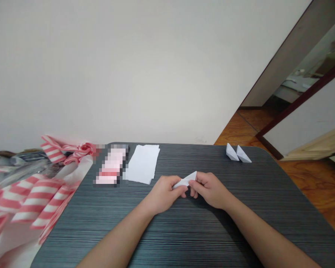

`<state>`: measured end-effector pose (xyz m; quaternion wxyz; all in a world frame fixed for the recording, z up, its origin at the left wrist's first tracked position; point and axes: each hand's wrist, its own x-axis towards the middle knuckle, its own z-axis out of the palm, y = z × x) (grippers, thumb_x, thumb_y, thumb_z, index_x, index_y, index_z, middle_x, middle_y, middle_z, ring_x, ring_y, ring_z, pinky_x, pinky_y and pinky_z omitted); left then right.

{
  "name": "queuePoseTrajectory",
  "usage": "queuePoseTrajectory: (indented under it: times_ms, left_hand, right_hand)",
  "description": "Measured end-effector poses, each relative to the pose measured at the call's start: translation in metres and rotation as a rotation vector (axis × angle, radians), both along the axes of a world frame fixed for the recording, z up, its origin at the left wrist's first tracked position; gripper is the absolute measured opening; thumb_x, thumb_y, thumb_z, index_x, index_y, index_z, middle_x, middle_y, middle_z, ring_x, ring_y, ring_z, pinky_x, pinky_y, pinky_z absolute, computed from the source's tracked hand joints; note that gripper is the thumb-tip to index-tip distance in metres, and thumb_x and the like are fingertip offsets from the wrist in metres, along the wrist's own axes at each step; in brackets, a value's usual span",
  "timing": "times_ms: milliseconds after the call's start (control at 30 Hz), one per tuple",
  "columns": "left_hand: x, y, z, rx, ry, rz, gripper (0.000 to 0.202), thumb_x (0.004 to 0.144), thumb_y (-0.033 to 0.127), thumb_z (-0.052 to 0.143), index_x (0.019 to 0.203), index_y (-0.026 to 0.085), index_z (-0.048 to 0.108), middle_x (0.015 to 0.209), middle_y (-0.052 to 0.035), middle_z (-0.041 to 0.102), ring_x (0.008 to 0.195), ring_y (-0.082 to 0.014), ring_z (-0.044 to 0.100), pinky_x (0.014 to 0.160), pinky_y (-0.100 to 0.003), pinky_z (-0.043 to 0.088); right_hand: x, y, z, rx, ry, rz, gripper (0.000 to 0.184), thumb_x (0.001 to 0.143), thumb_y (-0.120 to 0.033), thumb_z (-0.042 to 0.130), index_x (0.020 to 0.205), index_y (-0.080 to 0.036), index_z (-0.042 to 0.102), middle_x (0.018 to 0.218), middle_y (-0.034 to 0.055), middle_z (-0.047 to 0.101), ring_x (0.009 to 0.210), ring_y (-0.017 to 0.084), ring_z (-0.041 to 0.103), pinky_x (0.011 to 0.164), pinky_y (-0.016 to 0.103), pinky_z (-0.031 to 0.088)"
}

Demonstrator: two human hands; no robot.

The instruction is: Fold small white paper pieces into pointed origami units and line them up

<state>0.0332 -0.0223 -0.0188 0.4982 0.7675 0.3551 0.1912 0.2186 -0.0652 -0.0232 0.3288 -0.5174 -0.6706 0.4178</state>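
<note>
A small piece of folded white paper [186,180] with a pointed upper corner is held between both hands over the middle of the dark table. My left hand [167,192] pinches its left end between thumb and fingers. From the other side, my right hand [210,189] is closed on its right part, the thumb pressed on the near face. Fingers cover both ends, so the full shape is hidden. Two folded white paper boats [232,152] stand close together near the table's far right edge.
A stack of white paper sheets [143,163] lies at the back left of the dark wood-grain table [167,238]. Left of it is a blurred-out pinkish flat object [111,165]. Red-and-white striped cloth [36,197] is heaped beyond the left edge. A wall [145,74] rises behind.
</note>
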Motion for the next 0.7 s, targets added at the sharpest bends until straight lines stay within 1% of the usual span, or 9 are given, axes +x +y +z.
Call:
queuePoseTrajectory:
  times_ms: [133, 233, 367, 467, 567, 700]
  left_hand:
    - [-0.0013, -0.0004, 0.0032, -0.008, 0.015, -0.017, 0.029, 0.084, 0.031, 0.044, 0.067, 0.016, 0.062, 0.063, 0.0002, 0.063, 0.055, -0.0106, 0.05, 0.053, -0.021, 0.034]
    - [-0.0012, -0.0015, 0.0061, -0.01, -0.001, -0.017, 0.029, 0.084, 0.029, 0.044, 0.066, 0.015, 0.061, 0.063, 0.0002, 0.062, 0.055, -0.0101, 0.05, 0.052, -0.02, 0.034]
    - [0.0005, -0.0019, 0.0053, 0.013, -0.005, -0.002, 0.028, 0.084, 0.03, 0.045, 0.066, 0.016, 0.062, 0.065, 0.0002, 0.063, 0.058, -0.0108, 0.052, 0.055, -0.02, 0.035]
    - [0.0012, -0.0011, 0.0016, 0.016, 0.006, 0.017, 0.027, 0.083, 0.031, 0.046, 0.07, 0.016, 0.064, 0.068, 0.0, 0.064, 0.06, -0.0114, 0.053, 0.057, -0.021, 0.036]
    - [0.0007, -0.0004, -0.0008, 0.0, 0.017, 0.015, 0.029, 0.084, 0.032, 0.045, 0.072, 0.016, 0.065, 0.068, -0.0001, 0.064, 0.06, -0.0114, 0.052, 0.057, -0.021, 0.037]
    - [-0.0006, -0.0004, -0.0011, -0.017, 0.007, 0.012, 0.031, 0.085, 0.034, 0.044, 0.071, 0.016, 0.064, 0.068, -0.0008, 0.064, 0.06, -0.0115, 0.053, 0.059, -0.021, 0.038]
  right_hand:
    - [-0.0014, 0.0006, -0.0031, -0.003, 0.016, -0.012, 0.023, 0.089, -0.026, 0.046, 0.072, -0.016, 0.057, 0.06, 0.0005, 0.063, 0.051, 0.011, 0.059, 0.052, 0.021, 0.046]
    - [-0.0032, 0.0011, -0.0019, -0.02, 0.044, 0.031, 0.018, 0.088, -0.024, 0.048, 0.076, -0.016, 0.059, 0.065, 0.001, 0.064, 0.054, 0.012, 0.059, 0.054, 0.021, 0.048]
    - [-0.0015, 0.0013, 0.0008, -0.018, 0.05, 0.073, 0.021, 0.088, -0.022, 0.046, 0.075, -0.016, 0.061, 0.065, 0.001, 0.064, 0.054, 0.011, 0.059, 0.055, 0.021, 0.048]
    - [0.0017, 0.0013, -0.0013, -0.023, 0.038, 0.034, 0.023, 0.089, -0.024, 0.045, 0.073, -0.015, 0.06, 0.062, 0.0014, 0.063, 0.053, 0.011, 0.059, 0.054, 0.021, 0.048]
    - [0.0031, 0.001, -0.0053, -0.027, 0.037, -0.013, 0.024, 0.09, -0.026, 0.045, 0.072, -0.015, 0.058, 0.061, 0.0016, 0.063, 0.052, 0.011, 0.059, 0.052, 0.021, 0.047]
    - [0.002, 0.001, -0.0083, -0.011, 0.054, -0.018, 0.021, 0.089, -0.026, 0.047, 0.074, -0.015, 0.057, 0.063, 0.0017, 0.063, 0.054, 0.011, 0.06, 0.054, 0.021, 0.048]
